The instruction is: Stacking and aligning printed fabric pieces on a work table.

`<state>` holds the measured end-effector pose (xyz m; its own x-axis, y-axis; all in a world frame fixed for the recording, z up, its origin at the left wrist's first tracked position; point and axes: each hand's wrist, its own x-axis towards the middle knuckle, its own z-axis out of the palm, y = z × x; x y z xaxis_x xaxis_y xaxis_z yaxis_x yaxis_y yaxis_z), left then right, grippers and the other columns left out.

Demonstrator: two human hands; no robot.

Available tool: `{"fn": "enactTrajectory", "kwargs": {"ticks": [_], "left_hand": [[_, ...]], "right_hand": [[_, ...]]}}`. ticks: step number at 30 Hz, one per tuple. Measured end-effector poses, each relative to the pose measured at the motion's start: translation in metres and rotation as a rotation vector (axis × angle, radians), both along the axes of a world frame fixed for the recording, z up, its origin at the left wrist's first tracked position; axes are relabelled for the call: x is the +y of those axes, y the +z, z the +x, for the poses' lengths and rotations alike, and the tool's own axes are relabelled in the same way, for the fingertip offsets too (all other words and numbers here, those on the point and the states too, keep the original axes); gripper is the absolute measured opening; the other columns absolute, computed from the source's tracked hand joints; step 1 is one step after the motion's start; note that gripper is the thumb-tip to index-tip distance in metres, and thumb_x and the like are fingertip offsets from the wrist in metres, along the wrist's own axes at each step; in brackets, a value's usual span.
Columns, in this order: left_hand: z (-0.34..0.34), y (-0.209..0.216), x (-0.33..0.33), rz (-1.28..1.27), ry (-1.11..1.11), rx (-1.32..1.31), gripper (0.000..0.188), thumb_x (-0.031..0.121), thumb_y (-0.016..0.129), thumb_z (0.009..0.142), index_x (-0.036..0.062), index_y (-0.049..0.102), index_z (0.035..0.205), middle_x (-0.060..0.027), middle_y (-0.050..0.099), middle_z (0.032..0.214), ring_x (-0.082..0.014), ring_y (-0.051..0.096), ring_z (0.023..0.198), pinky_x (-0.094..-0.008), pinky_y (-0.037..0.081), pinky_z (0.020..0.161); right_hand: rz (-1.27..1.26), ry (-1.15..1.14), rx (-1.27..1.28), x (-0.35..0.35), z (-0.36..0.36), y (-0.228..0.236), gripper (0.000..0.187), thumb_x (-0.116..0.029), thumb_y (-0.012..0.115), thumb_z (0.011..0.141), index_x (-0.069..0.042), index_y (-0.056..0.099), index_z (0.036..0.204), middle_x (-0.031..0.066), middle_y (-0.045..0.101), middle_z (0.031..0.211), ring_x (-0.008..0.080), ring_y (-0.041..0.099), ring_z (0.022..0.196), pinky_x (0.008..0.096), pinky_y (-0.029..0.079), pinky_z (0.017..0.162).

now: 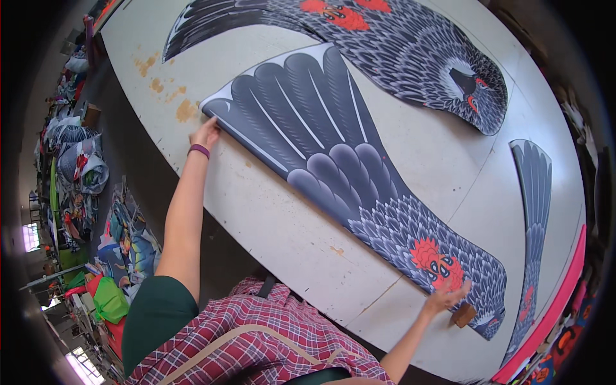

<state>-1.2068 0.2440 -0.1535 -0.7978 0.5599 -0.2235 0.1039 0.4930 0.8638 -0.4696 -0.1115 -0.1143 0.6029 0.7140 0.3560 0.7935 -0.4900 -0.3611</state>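
A long dark printed fabric panel (301, 122) with a fan of tail feathers, scaly plumage and a red bird-head motif lies diagonally over the pale table. My left hand (205, 135), with a purple band at its wrist, has its fingers closed at the panel's far-left edge, just below the white-tipped corner. Toward the narrow right end, my right hand (449, 296) rests on the panel beside the red motif, fingers stretched out. A small brown block (463, 315) sits on the cloth right by that hand.
A larger matching feather-print piece (410, 58) lies at the back of the table (378, 282). A narrow feather-print strip (531, 212) is at the right, near a pink edging (545, 321). Heaps of colourful cloth (128, 231) lie beyond the left edge.
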Motion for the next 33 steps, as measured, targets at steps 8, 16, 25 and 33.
{"fn": "enactTrajectory", "kwargs": {"ticks": [8,16,25,33], "left_hand": [[0.006,-0.004,-0.004,-0.088,0.115,-0.710,0.027,0.001,0.072,0.082,-0.0002,0.057,0.105,-0.0123,0.064,0.103,-0.0273,0.063,0.098,-0.0374,0.053,0.093],[-0.002,-0.019,0.001,0.025,0.267,-0.651,0.038,-0.016,0.075,0.068,-0.0045,0.056,0.098,-0.0163,0.065,0.092,-0.0287,0.068,0.075,-0.0429,0.059,0.069],[0.027,0.024,-0.014,0.082,0.271,-0.352,0.032,-0.005,0.078,0.071,-0.0048,0.058,0.097,-0.0173,0.065,0.097,-0.0300,0.067,0.086,-0.0414,0.057,0.079],[0.309,0.039,-0.068,0.259,-1.315,0.671,0.027,0.013,0.073,0.076,0.0087,0.064,0.102,-0.0107,0.061,0.108,-0.0324,0.057,0.103,-0.0410,0.047,0.091]], "right_hand": [[-0.023,0.241,0.359,0.099,-0.139,0.032,0.043,-0.009,0.063,0.087,0.005,0.050,0.126,0.0207,0.055,0.127,0.0376,0.050,0.119,0.0451,0.037,0.103],[-0.090,0.529,0.392,0.169,-0.206,0.031,0.034,-0.008,0.066,0.083,0.001,0.060,0.115,0.0178,0.058,0.120,0.0352,0.052,0.113,0.0445,0.040,0.099],[-0.275,0.563,0.249,0.171,-0.227,0.034,0.039,-0.015,0.071,0.079,-0.007,0.062,0.115,0.0130,0.053,0.126,0.0315,0.051,0.116,0.0430,0.044,0.094],[-0.229,0.535,0.205,0.187,-0.196,0.004,0.041,-0.016,0.073,0.077,-0.006,0.062,0.114,0.0145,0.055,0.122,0.0339,0.053,0.111,0.0423,0.044,0.095]]}}
